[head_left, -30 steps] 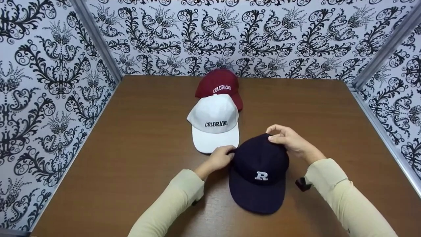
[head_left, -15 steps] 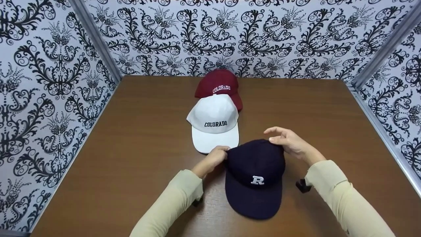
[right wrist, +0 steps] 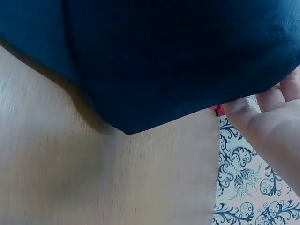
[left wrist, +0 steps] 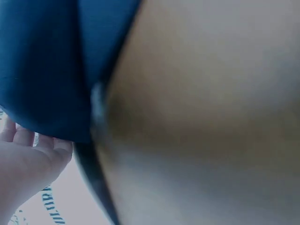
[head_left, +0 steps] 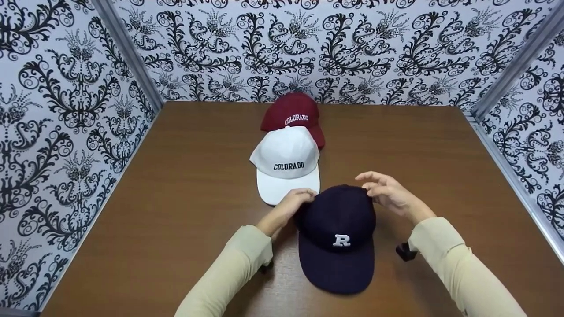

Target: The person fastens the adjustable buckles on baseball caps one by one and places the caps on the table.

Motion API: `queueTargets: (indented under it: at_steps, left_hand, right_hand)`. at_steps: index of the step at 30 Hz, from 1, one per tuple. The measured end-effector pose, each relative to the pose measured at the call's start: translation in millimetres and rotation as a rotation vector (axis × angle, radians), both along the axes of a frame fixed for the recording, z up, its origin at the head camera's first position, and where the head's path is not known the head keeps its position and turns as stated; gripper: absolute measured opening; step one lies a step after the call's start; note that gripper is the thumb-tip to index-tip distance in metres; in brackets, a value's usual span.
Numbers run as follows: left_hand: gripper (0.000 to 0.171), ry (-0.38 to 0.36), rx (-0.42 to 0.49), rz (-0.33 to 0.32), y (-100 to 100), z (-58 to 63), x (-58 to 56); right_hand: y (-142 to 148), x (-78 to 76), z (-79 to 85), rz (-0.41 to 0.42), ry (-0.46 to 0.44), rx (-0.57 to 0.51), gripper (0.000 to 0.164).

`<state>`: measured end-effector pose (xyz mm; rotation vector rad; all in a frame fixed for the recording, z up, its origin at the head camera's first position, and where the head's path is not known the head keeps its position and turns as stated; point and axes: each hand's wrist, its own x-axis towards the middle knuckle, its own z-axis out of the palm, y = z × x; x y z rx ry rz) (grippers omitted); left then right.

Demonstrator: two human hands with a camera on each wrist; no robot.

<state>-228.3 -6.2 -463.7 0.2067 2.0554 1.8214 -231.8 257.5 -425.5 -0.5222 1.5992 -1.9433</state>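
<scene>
A navy baseball cap [head_left: 339,220] with a white R lies on the brown table, its visor toward the person. At its left rear side, the left hand [head_left: 288,209] touches the crown with loosely extended fingers; the left wrist view shows those fingers [left wrist: 44,140] at the cap's edge. The right hand [head_left: 394,196] is at the cap's upper right, fingers spread and barely bent, fingertips by the crown. Directly behind stands a white COLORADO cap [head_left: 286,152], overlapping a dark red COLORADO cap [head_left: 295,110] farther back. The navy cap's rear is hidden from the head view.
The brown wooden table [head_left: 189,176] reaches back to a white wall [head_left: 282,44] with black scroll patterns. Similar panels rise at left and right, with grey metal posts [head_left: 128,53] at the corners. The three caps form a slanting row down the table's middle.
The navy cap has shifted slightly left and toward the person. The left hand's fingers have loosened from its side, and the right hand has lowered slightly. The white and red caps stay put.
</scene>
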Motion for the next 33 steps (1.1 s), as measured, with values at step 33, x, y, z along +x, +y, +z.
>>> queueTargets:
  at_steps: [33]
  left_hand:
    - [0.016, 0.030, 0.035, 0.115, -13, 4.9, -8.5]
  right_hand:
    - [31, 1.2, -43.3, -0.101, -0.067, 0.329, 0.022]
